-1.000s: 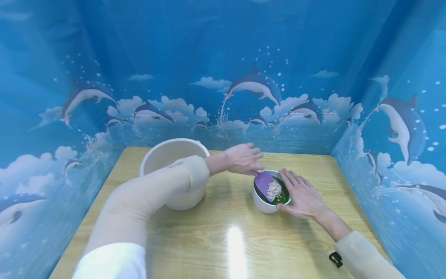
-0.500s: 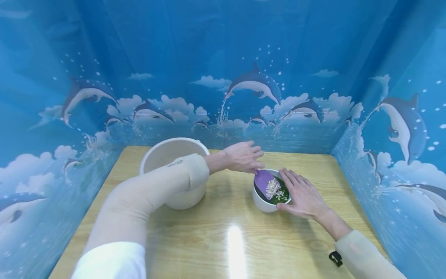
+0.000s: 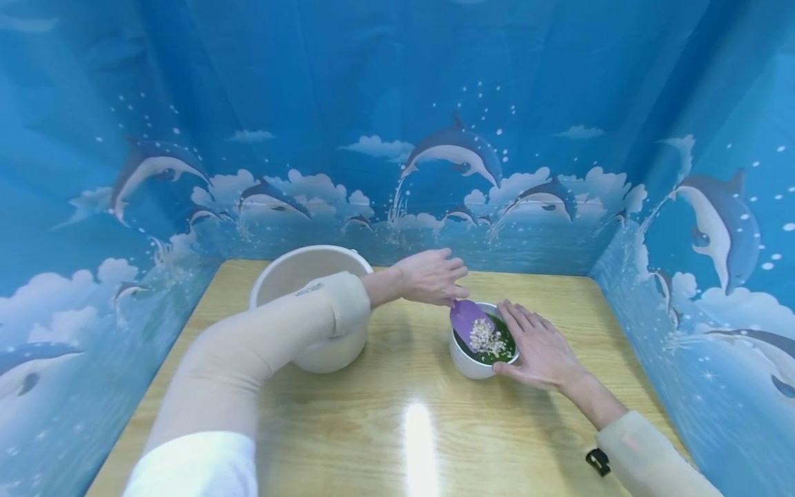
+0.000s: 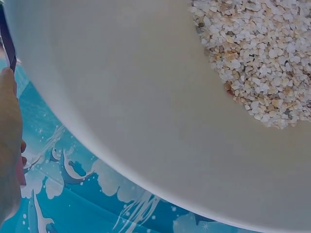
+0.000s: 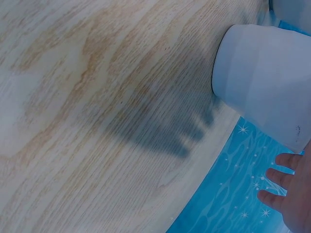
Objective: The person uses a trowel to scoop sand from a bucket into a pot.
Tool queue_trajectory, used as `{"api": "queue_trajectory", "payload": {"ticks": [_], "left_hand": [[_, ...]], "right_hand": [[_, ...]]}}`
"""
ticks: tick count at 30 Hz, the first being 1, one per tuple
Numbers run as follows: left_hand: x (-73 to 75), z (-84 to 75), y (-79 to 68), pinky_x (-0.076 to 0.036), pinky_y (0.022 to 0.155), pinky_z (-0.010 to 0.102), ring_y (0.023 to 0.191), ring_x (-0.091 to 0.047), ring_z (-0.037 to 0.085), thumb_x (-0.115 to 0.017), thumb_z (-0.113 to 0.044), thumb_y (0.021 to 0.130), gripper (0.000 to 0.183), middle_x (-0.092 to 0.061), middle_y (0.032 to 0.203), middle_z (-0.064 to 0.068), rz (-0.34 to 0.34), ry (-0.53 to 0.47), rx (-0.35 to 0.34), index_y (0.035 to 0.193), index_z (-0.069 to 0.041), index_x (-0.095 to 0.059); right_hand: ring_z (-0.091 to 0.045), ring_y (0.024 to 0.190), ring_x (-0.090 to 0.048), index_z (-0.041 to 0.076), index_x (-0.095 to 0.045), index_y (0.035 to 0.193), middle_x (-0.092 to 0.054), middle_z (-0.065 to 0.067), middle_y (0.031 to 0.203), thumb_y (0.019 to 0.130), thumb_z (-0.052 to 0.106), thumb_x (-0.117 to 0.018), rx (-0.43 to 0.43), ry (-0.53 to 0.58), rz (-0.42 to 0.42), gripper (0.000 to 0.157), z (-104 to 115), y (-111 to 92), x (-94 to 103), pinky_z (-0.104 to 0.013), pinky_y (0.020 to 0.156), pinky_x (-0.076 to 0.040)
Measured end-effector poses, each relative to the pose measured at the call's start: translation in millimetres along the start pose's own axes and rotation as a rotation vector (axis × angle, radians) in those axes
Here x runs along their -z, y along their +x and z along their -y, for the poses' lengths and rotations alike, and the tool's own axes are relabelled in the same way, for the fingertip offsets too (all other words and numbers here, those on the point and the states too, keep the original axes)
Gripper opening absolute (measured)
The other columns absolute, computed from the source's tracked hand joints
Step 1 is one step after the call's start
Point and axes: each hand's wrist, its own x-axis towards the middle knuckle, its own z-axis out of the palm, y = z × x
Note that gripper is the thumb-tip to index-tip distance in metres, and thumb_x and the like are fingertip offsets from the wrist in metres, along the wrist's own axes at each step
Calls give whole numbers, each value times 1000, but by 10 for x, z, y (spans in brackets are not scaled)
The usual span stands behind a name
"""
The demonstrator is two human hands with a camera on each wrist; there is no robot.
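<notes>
My left hand (image 3: 430, 277) holds a small purple scoop (image 3: 464, 319), its blade tipped down into the top of a white pot (image 3: 470, 366). Pale gravel (image 3: 483, 337) lies on the blade's end and spreads over the dark green surface (image 3: 504, 338) inside the pot. Along the pot's right side rests my right hand (image 3: 539, 347), its fingers straight and thumb apart on the rim. The right wrist view catches those fingers (image 5: 278, 178) beside the pot (image 5: 262, 73). At the left wrist view's edge, the left hand (image 4: 8, 145) is only partly seen.
Beneath my left forearm stands a large white bucket (image 3: 338, 352); the left wrist view shows a heap of gravel (image 4: 262, 58) in it. A wooden table (image 3: 348, 428) carries both containers. Blue dolphin-print curtains (image 3: 410, 138) enclose the back and sides.
More gravel has slid off the scoop and spread across the green surface. The scoop has drawn slightly up and left. My right hand has stayed in place.
</notes>
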Motion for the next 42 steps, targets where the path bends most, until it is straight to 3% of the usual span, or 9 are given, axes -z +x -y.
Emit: {"api": "queue_trajectory", "payload": {"ticks": [12,42], "left_hand": [[11,31,-51,-52,95,32,119,-61,17,-41,-59,109,42,-65,128,0,-1,28,-7,138,-32,-57],[64,136,-178,-52,92,31,113,-62,16,-42,-58,109,41,-66,126,0,-9,140,13,133,-30,-58]], "right_hand": [[-47,151,-43,0,-29,163,-37,-26,167,85,78,-64,6,5,-34,116,3,-2,-2,-64,118,-41],[-47,152,-41,0,-27,164,-34,-25,169,86,78,-62,5,-4,-8,116,11,-7,20,-63,121,-39]]}}
